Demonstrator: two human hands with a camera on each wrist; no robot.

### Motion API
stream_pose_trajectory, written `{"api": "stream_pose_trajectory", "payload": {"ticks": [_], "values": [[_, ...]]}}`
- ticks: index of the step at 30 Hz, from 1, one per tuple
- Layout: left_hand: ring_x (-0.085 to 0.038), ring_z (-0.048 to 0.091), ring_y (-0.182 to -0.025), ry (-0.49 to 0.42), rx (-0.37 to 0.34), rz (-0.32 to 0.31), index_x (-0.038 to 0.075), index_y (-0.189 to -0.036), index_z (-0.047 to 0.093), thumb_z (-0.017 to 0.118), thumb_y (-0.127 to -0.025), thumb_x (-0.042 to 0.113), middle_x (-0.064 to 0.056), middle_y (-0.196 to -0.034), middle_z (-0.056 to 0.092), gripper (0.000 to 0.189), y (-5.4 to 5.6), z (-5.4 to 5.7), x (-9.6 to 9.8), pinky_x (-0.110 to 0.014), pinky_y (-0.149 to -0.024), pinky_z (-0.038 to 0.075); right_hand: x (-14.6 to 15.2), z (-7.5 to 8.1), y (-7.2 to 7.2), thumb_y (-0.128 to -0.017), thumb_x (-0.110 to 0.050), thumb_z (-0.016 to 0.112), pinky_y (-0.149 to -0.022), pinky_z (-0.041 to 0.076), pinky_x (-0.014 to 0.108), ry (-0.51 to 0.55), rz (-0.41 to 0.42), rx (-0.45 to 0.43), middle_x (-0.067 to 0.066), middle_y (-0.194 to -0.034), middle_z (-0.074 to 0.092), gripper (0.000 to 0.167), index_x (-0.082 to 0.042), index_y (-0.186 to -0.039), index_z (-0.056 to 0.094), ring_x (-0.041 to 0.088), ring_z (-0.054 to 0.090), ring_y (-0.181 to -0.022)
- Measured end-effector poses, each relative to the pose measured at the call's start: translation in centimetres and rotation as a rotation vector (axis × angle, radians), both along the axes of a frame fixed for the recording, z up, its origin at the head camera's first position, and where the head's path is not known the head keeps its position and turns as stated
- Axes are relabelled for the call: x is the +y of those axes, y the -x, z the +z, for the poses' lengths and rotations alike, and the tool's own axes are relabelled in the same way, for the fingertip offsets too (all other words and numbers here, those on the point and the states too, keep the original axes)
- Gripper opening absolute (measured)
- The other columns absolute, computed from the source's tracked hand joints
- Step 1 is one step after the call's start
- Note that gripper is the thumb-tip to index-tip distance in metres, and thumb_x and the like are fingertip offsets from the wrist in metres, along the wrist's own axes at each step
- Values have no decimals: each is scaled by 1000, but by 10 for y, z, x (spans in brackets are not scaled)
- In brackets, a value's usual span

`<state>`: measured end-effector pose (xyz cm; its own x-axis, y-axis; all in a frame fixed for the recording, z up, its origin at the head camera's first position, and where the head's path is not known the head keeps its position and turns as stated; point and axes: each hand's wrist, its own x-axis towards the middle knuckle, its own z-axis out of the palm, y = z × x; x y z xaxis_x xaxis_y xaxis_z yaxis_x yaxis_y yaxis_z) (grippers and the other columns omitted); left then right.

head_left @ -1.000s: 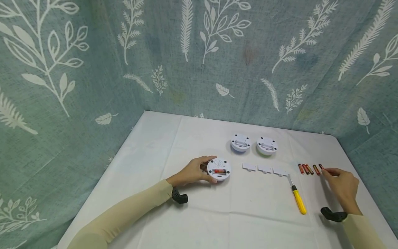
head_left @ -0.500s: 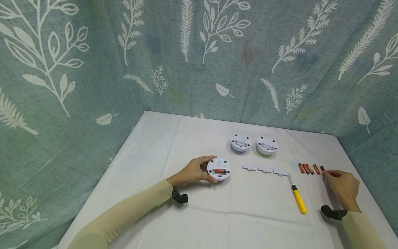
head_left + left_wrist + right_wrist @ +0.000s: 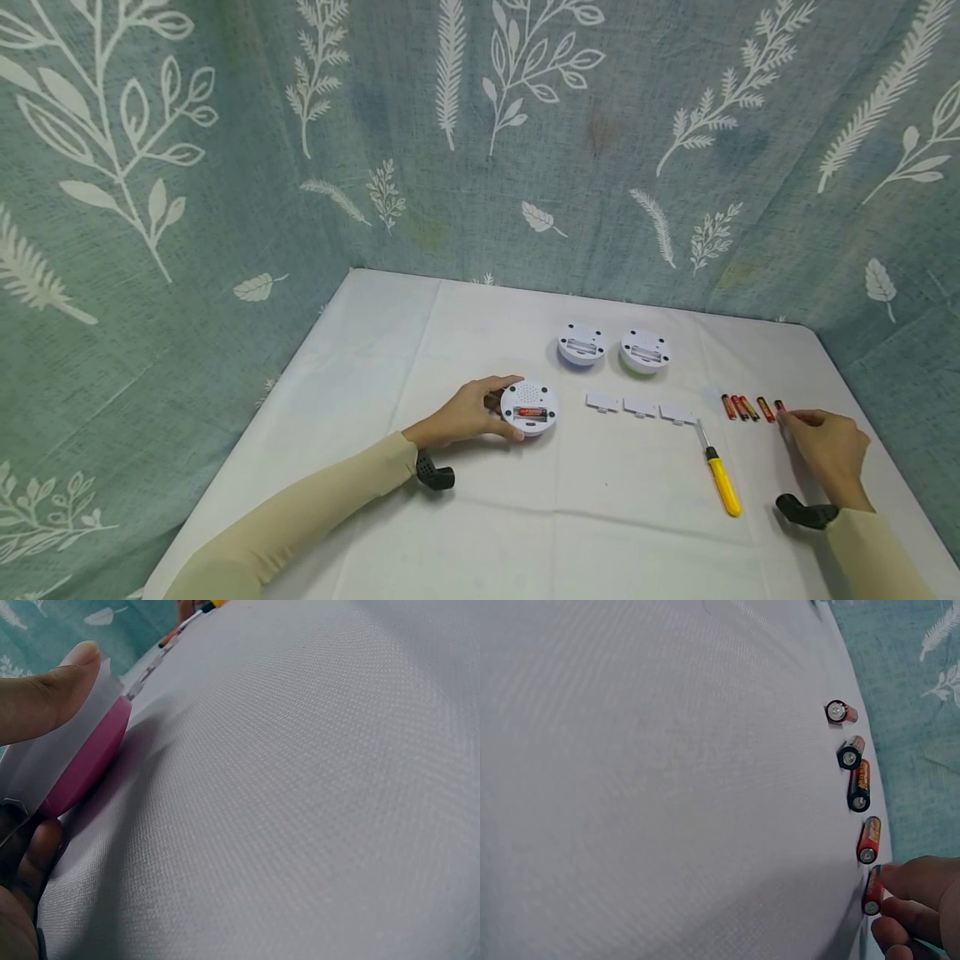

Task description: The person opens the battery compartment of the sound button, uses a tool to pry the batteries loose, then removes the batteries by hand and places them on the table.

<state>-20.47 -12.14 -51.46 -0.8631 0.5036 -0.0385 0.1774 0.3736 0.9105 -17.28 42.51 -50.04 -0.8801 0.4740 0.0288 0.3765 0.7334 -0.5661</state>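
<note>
My left hand [image 3: 468, 412] grips a round white device [image 3: 528, 392] by its left side, thumb at the near edge. The left wrist view shows the device's pink lower part [image 3: 90, 761] close over the cloth. In its uncovered compartment lies a red battery [image 3: 531, 413]. At the right, my right hand [image 3: 831, 446] pinches a red and black battery [image 3: 873, 890] at the end of a row, thumb and fingers at its side. Beside it on the cloth are another battery [image 3: 869, 840] and a group of three further along, one of them a battery [image 3: 860, 787] with yellow lettering.
Behind stand two more round white devices, a blue-edged device [image 3: 582, 343] and a green-edged device [image 3: 643, 351], compartments uncovered. Three white covers lie in a row, the middle cover [image 3: 639, 406] among them. A yellow screwdriver [image 3: 722, 482] lies by the right cover. A leaf-patterned curtain [image 3: 480, 167] borders the table.
My right hand has shifted very slightly to the right at the end battery. My left hand and the device have stayed in place.
</note>
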Motion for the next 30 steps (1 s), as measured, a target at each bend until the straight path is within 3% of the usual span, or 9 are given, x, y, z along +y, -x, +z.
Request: {"api": "stream_pose_trajectory", "payload": {"ticks": [5,11,19,30], "values": [[-16,61,-107,-7,8,0,23,-154,49,96,-71,40,6,-130,60,97,1,0,0,-34,-94,50,-10,10,-4,-102,-28,63,-74,33,47,-37,43,61,33,-105,67,45,14,-117,67,43,53,-97],[-17,61,-109,-31,-8,10,26,-153,51,98,-69,38,6,-134,59,97,1,-1,0,-36,-95,50,-33,20,-3,-100,-25,68,-61,36,36,-114,181,183,24,-89,69,38,11,-112,71,28,54,-74],[-17,61,-110,-42,-18,6,22,-154,49,97,-70,37,5,-135,58,98,1,-3,1,-36,-96,50,-68,28,3,-95,-24,75,-58,37,30,-149,323,281,19,-89,71,32,5,-110,75,23,55,-70],[-17,61,-109,-37,-17,10,26,-153,50,97,-70,37,5,-134,59,96,2,-3,1,-35,-95,50,-128,37,6,-93,-24,79,-54,39,29,-115,519,269,10,-89,69,28,-2,-109,78,18,52,-67]]}}
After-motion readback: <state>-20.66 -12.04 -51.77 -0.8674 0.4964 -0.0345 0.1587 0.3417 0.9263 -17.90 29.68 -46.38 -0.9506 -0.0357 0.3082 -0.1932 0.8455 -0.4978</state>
